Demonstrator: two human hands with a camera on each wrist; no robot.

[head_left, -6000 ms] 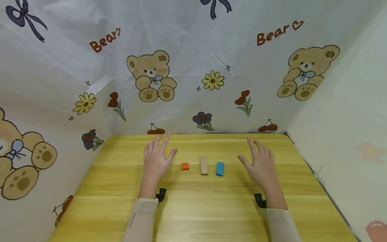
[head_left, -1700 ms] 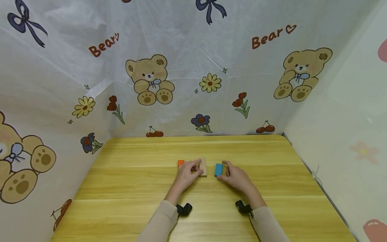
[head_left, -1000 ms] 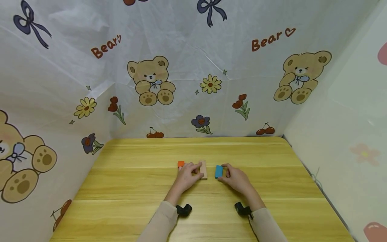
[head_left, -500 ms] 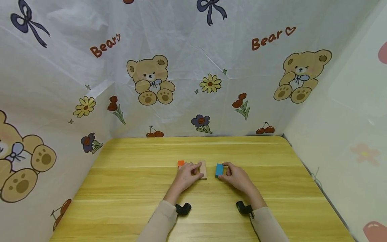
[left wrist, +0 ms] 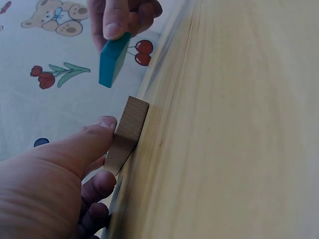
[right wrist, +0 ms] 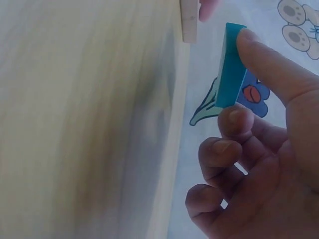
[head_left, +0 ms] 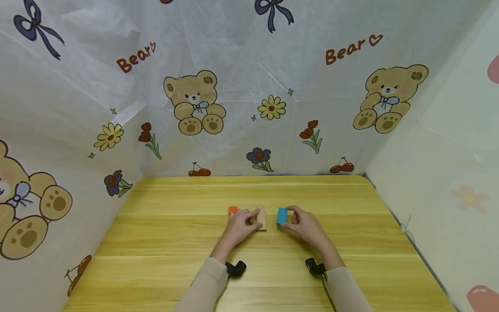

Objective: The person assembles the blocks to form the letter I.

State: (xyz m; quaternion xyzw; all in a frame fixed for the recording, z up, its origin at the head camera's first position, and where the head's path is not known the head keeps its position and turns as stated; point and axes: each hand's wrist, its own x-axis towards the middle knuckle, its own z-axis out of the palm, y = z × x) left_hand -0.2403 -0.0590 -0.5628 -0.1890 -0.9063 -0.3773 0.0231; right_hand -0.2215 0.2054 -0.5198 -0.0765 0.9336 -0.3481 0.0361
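My left hand (head_left: pixel 239 224) holds the plain wooden block (head_left: pixel 261 219) by its left side, thumb near one end and index finger near the other. The block lies on the table in the left wrist view, its grain-marked end (left wrist: pixel 133 112) facing the camera. Between the thumb and fingertips of my right hand (head_left: pixel 307 225) is a blue block (head_left: pixel 282 216), pinched by its edges. A gap shows between this blue block (right wrist: pixel 231 67) and the tabletop in the right wrist view. Behind the left hand's knuckles sits a small orange block (head_left: pixel 233 209), partly hidden.
The wood-grain table (head_left: pixel 249 277) runs back to a white sheet (head_left: pixel 234 43) printed with bears and flowers. A pale wall sheet (head_left: pixel 448 173) stands along the right edge. Black wrist cameras (head_left: pixel 236 269) sit at both wrists.
Both hands came in from the sides to the blocks. Since half a second ago the right hand has raised the blue block a little off the table; the left hand stays on the wooden block.
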